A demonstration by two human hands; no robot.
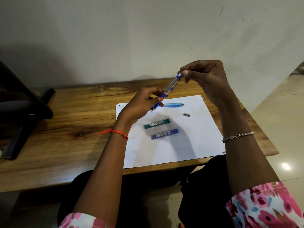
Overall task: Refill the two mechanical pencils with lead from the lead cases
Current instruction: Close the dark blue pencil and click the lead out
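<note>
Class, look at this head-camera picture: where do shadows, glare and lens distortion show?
Head view: the raised hands cast a soft grey shadow on the white paper sheet around the green lead case; a bright glare spot sits on the floor tiles; the wooden table's edge bows from the wide-angle lens.

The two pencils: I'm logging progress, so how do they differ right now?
The grey pencil with blue trim is held tilted in the air by the left hand and right hand; the light blue pencil lies flat on the paper, untouched. Both are slim.
</note>
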